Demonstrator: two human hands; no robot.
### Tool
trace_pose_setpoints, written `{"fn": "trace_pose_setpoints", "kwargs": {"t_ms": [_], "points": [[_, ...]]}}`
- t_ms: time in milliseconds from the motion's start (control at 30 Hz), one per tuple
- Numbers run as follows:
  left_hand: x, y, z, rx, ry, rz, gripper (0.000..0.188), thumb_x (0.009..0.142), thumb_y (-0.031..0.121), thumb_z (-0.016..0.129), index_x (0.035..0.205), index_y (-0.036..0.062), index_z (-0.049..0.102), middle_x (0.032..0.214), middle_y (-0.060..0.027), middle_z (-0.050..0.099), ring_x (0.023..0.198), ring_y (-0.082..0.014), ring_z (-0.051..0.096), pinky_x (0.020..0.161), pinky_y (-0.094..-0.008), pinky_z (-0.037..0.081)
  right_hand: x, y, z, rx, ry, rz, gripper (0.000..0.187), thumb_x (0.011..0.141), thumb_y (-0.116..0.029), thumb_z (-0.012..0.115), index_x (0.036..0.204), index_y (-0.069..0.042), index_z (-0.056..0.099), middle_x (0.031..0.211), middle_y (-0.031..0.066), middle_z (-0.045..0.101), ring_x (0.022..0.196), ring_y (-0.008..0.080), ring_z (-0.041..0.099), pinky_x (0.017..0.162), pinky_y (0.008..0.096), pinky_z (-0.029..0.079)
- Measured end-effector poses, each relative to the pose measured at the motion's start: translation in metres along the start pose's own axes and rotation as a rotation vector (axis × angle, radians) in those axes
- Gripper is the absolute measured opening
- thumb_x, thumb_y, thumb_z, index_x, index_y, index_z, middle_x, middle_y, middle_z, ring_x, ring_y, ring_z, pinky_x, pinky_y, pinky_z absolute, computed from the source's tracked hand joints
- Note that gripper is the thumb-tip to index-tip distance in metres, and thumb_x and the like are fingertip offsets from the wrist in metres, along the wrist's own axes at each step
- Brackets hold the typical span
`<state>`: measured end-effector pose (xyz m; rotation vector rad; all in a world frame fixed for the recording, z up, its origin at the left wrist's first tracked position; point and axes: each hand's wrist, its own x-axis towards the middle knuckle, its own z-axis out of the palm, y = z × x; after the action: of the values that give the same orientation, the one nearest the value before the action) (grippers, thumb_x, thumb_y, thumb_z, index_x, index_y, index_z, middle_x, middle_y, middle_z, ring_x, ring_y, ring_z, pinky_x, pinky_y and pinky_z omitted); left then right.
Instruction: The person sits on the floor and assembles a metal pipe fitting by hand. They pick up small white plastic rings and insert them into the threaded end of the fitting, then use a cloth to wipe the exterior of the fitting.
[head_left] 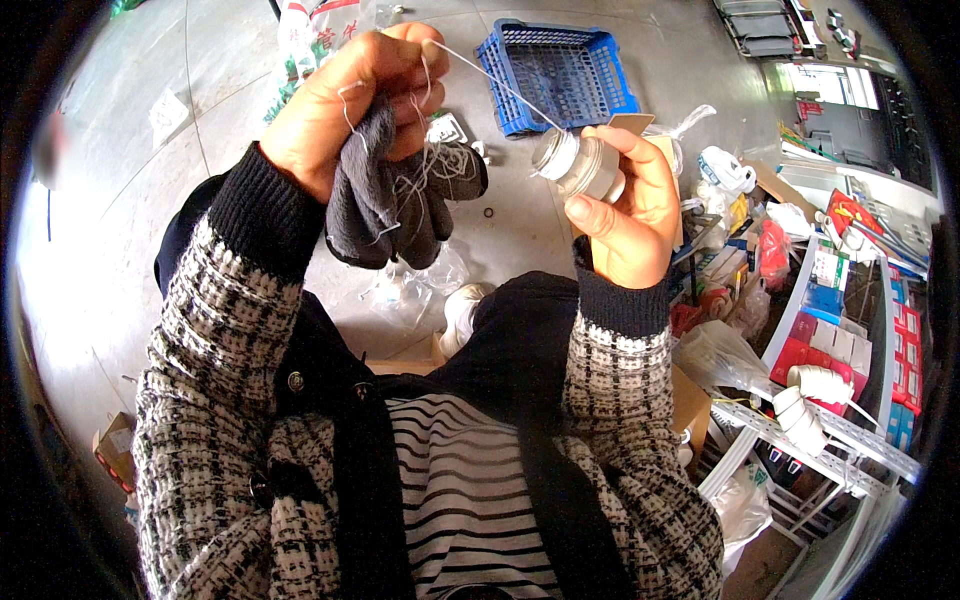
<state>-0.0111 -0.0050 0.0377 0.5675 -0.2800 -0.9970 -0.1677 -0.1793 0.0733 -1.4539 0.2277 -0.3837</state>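
My left hand is closed, raised at the upper left, and grips a dark grey knitted glove that hangs below it. Loose white strands dangle in a tangle over the glove. From the fingertips of this hand a white thread runs taut down to a small clear jar. More white thread is wound around the jar's end that points left. My right hand holds this jar tilted, with thumb and fingers around its sides. The palm side of my left hand is partly hidden.
A blue plastic crate stands on the grey floor ahead. Clear plastic bags lie near my feet. To the right, a metal shelf holds boxes and a white coil, beside piled bags and cartons. A small carton sits at far left.
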Motion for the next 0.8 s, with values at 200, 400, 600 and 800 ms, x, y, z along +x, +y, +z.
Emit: {"fn": "trace_pose_setpoints", "kwargs": {"t_ms": [200, 400, 600, 800], "points": [[0.008, 0.002, -0.015, -0.050, 0.105, -0.025, 0.011, 0.083, 0.017, 0.045, 0.075, 0.0107, 0.043, 0.067, 0.0052, 0.039, 0.055, -0.0044, 0.036, 0.045, -0.0171, 0.031, -0.001, 0.002, -0.012, 0.157, -0.064, 0.017, 0.056, 0.062, -0.002, 0.072, 0.112, 0.003, 0.047, 0.102, 0.0132, 0.058, 0.087, 0.0187, 0.058, 0.075, 0.0297, 0.049], [0.011, -0.008, -0.034, 0.536, 0.322, 0.147, 0.016, 0.085, 0.019, 0.049, 0.082, 0.0041, 0.054, 0.069, 0.0020, 0.046, 0.059, -0.0096, 0.042, 0.051, -0.0236, 0.037, 0.005, 0.008, -0.026, 0.439, 0.073, 0.040, 0.043, 0.082, -0.030, 0.057, 0.111, 0.001, 0.049, 0.098, 0.0202, 0.057, 0.079, 0.0302, 0.058, 0.060, 0.0340, 0.051], [0.007, -0.029, -0.032, 1.543, 0.171, 0.341, 0.017, 0.080, 0.016, 0.063, 0.088, 0.0021, 0.059, 0.074, -0.0081, 0.054, 0.065, -0.0163, 0.051, 0.061, -0.0281, 0.043, 0.006, 0.006, -0.021, 0.516, 0.177, 0.149, 0.037, 0.085, -0.032, 0.055, 0.108, -0.003, 0.051, 0.095, 0.0175, 0.059, 0.072, 0.0281, 0.059, 0.057, 0.0327, 0.052], [0.008, -0.032, -0.024, 1.228, 0.117, 0.129, 0.038, 0.074, -0.002, 0.058, 0.111, 0.0063, 0.055, 0.095, -0.0087, 0.050, 0.066, -0.0122, 0.049, 0.060, -0.0238, 0.042, 0.005, 0.011, -0.015, 0.361, 0.142, 0.105, 0.027, 0.080, -0.023, 0.062, 0.099, -0.006, 0.053, 0.089, 0.0098, 0.063, 0.076, 0.0220, 0.062, 0.060, 0.0362, 0.054]]}}
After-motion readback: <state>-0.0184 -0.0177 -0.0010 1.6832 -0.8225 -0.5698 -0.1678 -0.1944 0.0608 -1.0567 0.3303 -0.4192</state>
